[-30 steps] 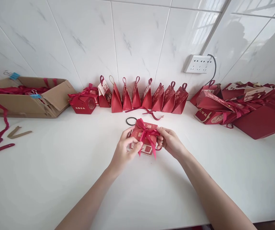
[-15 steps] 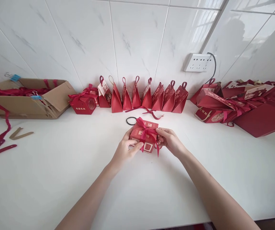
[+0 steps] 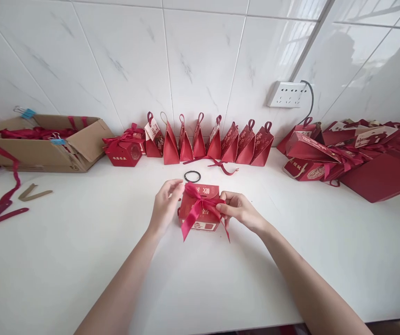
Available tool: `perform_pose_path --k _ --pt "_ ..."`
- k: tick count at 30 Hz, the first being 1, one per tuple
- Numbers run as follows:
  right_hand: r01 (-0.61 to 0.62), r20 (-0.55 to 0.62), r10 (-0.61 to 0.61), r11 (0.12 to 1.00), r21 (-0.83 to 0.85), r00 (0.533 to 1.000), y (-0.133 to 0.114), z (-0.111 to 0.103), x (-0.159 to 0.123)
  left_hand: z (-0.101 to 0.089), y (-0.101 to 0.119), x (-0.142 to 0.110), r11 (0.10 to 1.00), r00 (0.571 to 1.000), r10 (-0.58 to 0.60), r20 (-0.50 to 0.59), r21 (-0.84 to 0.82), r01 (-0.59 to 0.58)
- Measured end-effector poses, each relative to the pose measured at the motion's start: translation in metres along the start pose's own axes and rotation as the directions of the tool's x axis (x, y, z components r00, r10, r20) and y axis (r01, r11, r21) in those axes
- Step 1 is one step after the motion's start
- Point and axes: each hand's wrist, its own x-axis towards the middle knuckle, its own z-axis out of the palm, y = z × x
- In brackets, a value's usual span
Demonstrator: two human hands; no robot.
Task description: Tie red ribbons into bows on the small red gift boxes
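At far left, the carton point(image 3: 29, 153) stands well apart from the work. Your left hand point(image 3: 167, 204) has come off the box's front to its upper left corner; the fingertips gather beside the bow's left loop, but whether they pinch it cannot be told. The box point(image 3: 206, 216) sits between your hands on the table point(image 3: 200, 284), shifted slightly left, nearer you than the ring point(image 3: 185, 177). The left tail of the bow point(image 3: 200, 204), now clear of your thumb, flares past the front edge. Your right hand point(image 3: 240, 209) pinches the right loop between thumb and fingers. Consequence: handling appears to pass from the box's body to the bow. The pile point(image 3: 377, 172) lies far right.
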Motion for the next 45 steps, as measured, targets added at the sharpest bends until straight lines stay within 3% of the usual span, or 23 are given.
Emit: perform_pose_path --k 2,9,20,33,45 --pt "-0.005 0.027 0.005 1.000 -0.014 1.000 -0.001 0.005 -0.002 0.006 0.004 -0.007 0.999 0.999 -0.020 0.039 0.034 0.019" --pt "-0.023 -0.050 0.023 1.000 0.011 0.998 -0.002 0.005 -0.001 0.012 0.011 -0.019 0.987 0.998 0.037 -0.043 0.155 -0.030" --pt "-0.005 -0.062 0.016 0.985 0.171 0.998 -0.001 0.001 0.000 0.014 0.009 -0.022 0.992 0.989 0.065 -0.132 0.112 -0.050" --pt "-0.044 -0.122 0.053 0.996 0.076 0.991 -0.002 0.002 0.000 0.020 -0.004 -0.023 0.994 0.986 0.089 -0.140 0.069 -0.080" --pt "-0.124 -0.139 0.115 0.991 -0.056 0.983 -0.005 -0.003 0.000 0.023 -0.001 -0.024 0.998 0.996 -0.024 -0.089 -0.063 0.018"
